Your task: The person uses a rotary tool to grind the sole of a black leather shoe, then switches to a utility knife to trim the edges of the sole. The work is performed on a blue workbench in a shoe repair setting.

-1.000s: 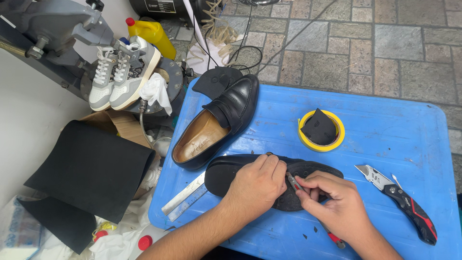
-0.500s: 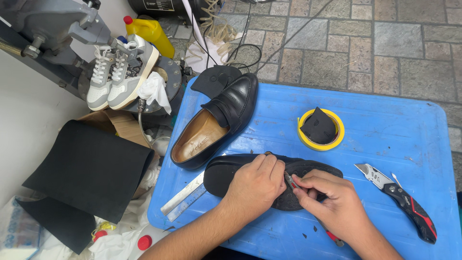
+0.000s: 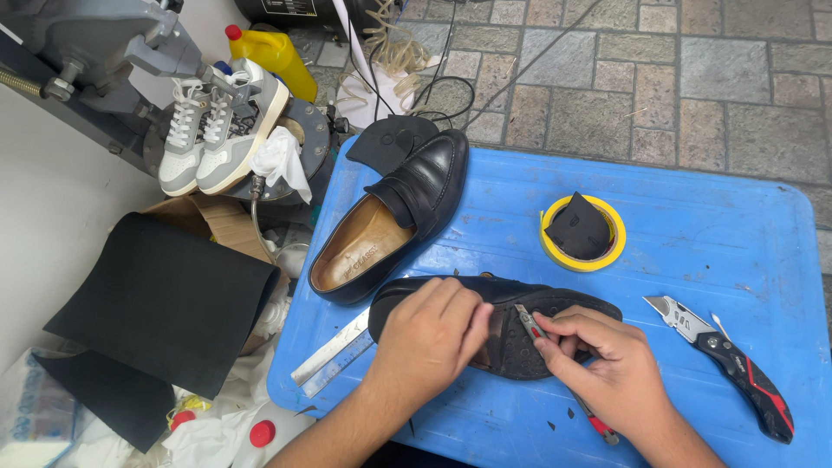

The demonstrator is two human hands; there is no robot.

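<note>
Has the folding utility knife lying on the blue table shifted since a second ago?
No. The folding utility knife lies at the same spot and angle, right of the yellow tape roll, apart from the right hand.

- Left hand (image 3: 431,336) covers the middle of the upturned black shoe (image 3: 555,305); the sole there is unseen.
- Right hand (image 3: 607,368) hides most of the thin cutter (image 3: 529,324).
- At 10 o'clock, grey machine (image 3: 87,39) cut off by the frame edge.
</note>
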